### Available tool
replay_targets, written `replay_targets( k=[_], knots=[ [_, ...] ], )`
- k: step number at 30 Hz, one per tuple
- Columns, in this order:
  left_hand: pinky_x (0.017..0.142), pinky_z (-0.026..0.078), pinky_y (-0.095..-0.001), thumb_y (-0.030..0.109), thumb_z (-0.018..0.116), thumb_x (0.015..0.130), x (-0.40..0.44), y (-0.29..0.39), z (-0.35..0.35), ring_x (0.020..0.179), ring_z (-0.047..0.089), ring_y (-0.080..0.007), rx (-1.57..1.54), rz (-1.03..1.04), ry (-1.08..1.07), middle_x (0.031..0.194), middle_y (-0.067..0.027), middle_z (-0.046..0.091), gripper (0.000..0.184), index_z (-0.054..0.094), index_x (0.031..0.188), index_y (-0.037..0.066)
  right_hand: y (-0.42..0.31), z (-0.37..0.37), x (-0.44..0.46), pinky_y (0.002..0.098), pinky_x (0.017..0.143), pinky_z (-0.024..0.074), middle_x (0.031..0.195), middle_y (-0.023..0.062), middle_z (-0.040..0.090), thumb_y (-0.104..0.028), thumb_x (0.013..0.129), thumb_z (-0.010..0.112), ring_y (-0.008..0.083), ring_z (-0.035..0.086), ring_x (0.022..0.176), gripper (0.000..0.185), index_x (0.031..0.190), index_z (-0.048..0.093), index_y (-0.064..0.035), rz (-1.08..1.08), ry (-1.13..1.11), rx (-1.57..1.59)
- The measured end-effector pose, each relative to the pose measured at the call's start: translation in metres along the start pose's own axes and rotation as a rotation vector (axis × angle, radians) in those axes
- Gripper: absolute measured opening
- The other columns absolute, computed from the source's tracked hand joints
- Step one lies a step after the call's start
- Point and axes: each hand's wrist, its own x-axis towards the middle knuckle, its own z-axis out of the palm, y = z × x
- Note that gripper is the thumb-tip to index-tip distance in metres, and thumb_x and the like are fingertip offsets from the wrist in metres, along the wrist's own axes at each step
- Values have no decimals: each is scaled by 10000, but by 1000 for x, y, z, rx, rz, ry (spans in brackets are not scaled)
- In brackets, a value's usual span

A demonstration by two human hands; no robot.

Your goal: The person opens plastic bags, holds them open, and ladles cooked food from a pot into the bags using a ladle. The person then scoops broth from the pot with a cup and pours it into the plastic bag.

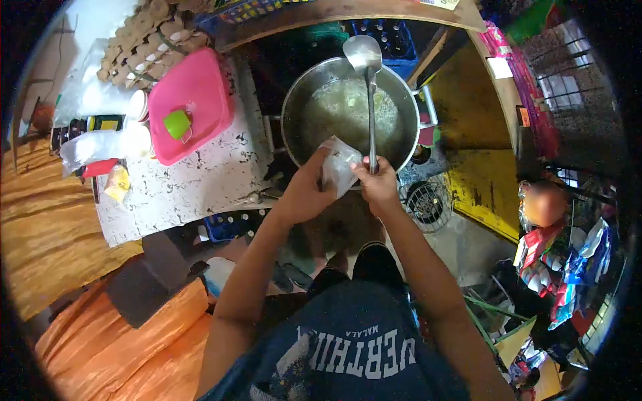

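Note:
A large metal pot stands in front of me, holding a cloudy, foamy broth. My left hand is closed around a small clear plastic bag at the near rim. What is inside the bag is hard to make out. In my right hand is the handle of a metal wok spatula, whose broad blade lies over the pot's far rim. My right fingertips are close against the bag's edge; I cannot tell whether they also pinch it.
On the worn white table at left sits a pink basin with a green cup. Egg trays are stacked behind. A wooden shelf spans beyond the pot. Right of it stand a wire fan guard and a yellow panel. Another person is at far right.

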Motion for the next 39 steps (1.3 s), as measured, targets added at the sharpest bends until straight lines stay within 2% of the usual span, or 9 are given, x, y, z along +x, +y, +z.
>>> replay_targets(
  k=[3,6,12,20,23,28,33,37,39],
  knots=[
    [1067,325,-350,9,533,757,-5,-7,-2,1288,425,-274,18,14,21,1379,-205,432,697,299,1413,-15,6,-10,3,259,702,451,824,-7,563,-42,748,752,104,529,745,266,936,564,-48,-76,-15,-46],
    [1016,365,-329,-5,531,754,-14,-18,-6,1219,486,-265,112,28,86,1295,-216,493,680,321,1400,-19,-9,-21,-13,234,360,277,664,-32,478,-44,801,675,58,380,458,256,976,507,-129,-106,-101,-139],
    [921,430,-312,-12,533,747,-29,-16,-18,1092,566,-221,36,-66,157,1156,-205,568,696,325,1412,9,-50,-52,-50,220,371,259,614,-43,449,-133,868,637,47,363,454,71,843,576,-104,196,-96,-106],
    [872,457,-297,3,538,761,-75,-23,-30,1022,585,-202,-157,36,320,1138,-195,569,688,296,1404,-30,-160,19,-60,273,586,458,727,36,568,-222,961,512,101,542,628,250,1169,517,-83,-368,-357,-797],
    [873,455,-296,6,537,769,-104,30,-43,1030,577,-201,-196,-57,314,1137,-199,569,673,291,1393,-55,-193,109,-30,457,805,472,949,244,638,-207,924,517,438,596,950,257,1112,561,-37,-840,-447,-1089],
    [766,459,-246,-8,517,785,-146,15,-38,893,576,-133,-163,16,427,1015,-119,589,680,264,1416,-40,-176,247,48,456,800,482,998,214,640,-190,871,527,392,608,930,221,1030,615,-64,-966,-545,-1429],
    [904,391,-233,-55,516,769,-180,48,-57,1146,435,-117,-431,-150,456,1350,-80,416,714,255,1434,-32,-168,285,41,449,839,475,1032,193,644,-164,836,554,368,613,955,253,1059,636,-78,-1203,-441,-1496],
    [876,394,-212,-61,521,780,-199,45,-70,1136,417,-97,-452,-115,543,1356,-80,409,728,233,1448,-26,-191,234,-53,391,886,462,1138,137,593,-98,798,625,300,572,1042,203,996,668,-82,-1363,-881,-848],
    [617,338,-176,-54,526,798,-209,37,-75,746,402,-21,-362,-126,584,966,3,468,713,243,1449,9,-173,193,-112,404,881,457,1153,136,580,-69,759,656,309,554,1060,164,919,686,-90,-1418,-984,-823]
  ],
)
